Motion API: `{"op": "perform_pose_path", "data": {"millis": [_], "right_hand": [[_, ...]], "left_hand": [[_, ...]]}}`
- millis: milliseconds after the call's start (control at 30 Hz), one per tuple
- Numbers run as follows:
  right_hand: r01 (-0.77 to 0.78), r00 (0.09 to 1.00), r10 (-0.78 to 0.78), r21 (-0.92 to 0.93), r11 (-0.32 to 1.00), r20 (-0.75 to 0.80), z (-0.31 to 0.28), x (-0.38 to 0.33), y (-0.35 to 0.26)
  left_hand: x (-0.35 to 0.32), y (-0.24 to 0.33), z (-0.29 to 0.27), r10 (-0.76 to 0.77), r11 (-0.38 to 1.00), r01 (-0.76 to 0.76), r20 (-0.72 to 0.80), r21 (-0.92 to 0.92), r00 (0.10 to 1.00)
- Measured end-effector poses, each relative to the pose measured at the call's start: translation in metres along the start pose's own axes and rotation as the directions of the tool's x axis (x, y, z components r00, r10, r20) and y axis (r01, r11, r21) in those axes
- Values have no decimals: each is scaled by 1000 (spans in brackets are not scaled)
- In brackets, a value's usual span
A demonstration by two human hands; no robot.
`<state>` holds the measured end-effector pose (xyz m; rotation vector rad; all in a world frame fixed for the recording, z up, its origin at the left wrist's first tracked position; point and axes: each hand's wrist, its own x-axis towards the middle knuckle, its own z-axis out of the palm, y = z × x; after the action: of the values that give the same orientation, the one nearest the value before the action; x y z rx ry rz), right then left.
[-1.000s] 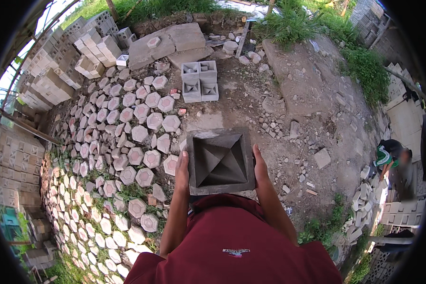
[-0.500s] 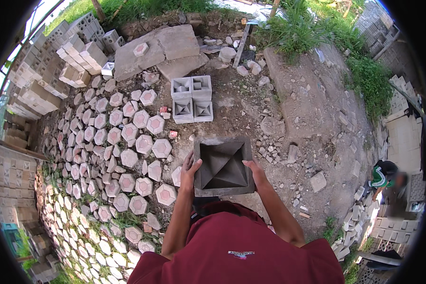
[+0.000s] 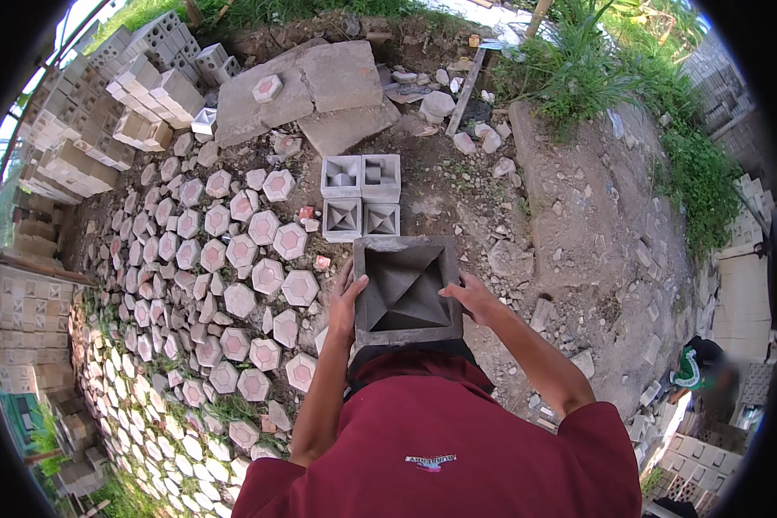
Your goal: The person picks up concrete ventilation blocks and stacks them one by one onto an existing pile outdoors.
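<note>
Concrete block [image 3: 406, 289], square and grey with a pyramid-shaped hollow in its face, sits gripped between both hands at chest height in front of the dark red shirt [image 3: 440, 440]. The left hand [image 3: 348, 304] has its fingers [image 3: 354, 285] pressed along the block's left wall, and the right hand [image 3: 473, 298] clamps the right wall the same way, thumb up on the rim.

Compared with a second ago, the carrier has walked forward: the four matching blocks [image 3: 361, 197] laid in a square on the dirt now lie just beyond the held block's far edge, where before they were well ahead. The grip on the block looks the same throughout. From here I'd judge the carried block is nearly at that group, with bare soil beside it.

To the left spreads a field of hexagonal pavers [image 3: 233, 259] with pinkish centres, then stacked pale blocks [image 3: 138, 95] at the far left. Broken slabs [image 3: 311, 86] lie beyond the four blocks. Another person [image 3: 708, 371] crouches at the lower right.
</note>
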<state>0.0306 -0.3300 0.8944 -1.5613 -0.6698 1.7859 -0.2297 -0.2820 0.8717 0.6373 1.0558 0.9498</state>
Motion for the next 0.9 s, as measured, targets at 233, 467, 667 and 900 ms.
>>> {"op": "perform_pose_path", "data": {"millis": [233,467,667,900], "right_hand": [[-107,984,144,-297,949,105,-67,172,-34],[-301,926,357,-331,894,121,-118,325,-13],[-317,929,352,-242,917,118,-142,424,30],[-287,956,293,-157,945,13,-159,579,117]], "left_hand": [[157,-31,19,49,999,-49,-63,5,997],[292,-101,2,-28,998,35,-154,45,988],[403,-164,-52,-183,974,191,-71,123,980],[474,-303,-114,-850,484,322,-350,-814,392]]}}
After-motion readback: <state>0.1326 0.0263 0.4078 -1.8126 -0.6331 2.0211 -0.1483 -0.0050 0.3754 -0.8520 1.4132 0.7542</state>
